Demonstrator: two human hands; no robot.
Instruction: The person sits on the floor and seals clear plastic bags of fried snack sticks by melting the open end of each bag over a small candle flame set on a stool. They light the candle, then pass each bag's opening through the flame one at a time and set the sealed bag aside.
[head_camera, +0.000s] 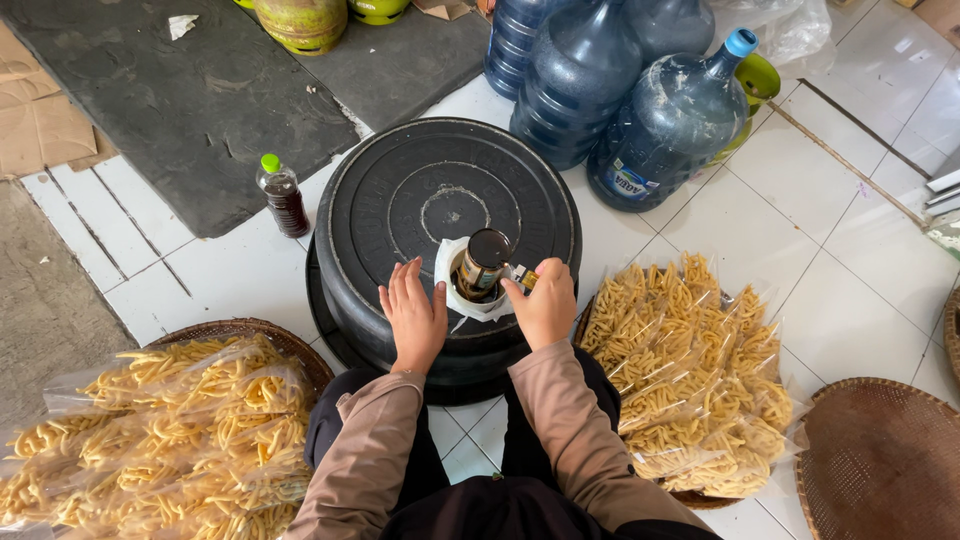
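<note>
Head view: left hand lies flat, fingers spread, on an upturned black tub, touching a white bag that wraps the base of a small glass lamp. Right hand is curled shut; whether it pinches the bag or a small item beside the lamp is hard to make out. Lamp contents hidden by its dark cap. White tiled floor; snack packets fill a left tray and a right heap, both cut off. Water jugs and a dark bottle stand beyond.
</note>
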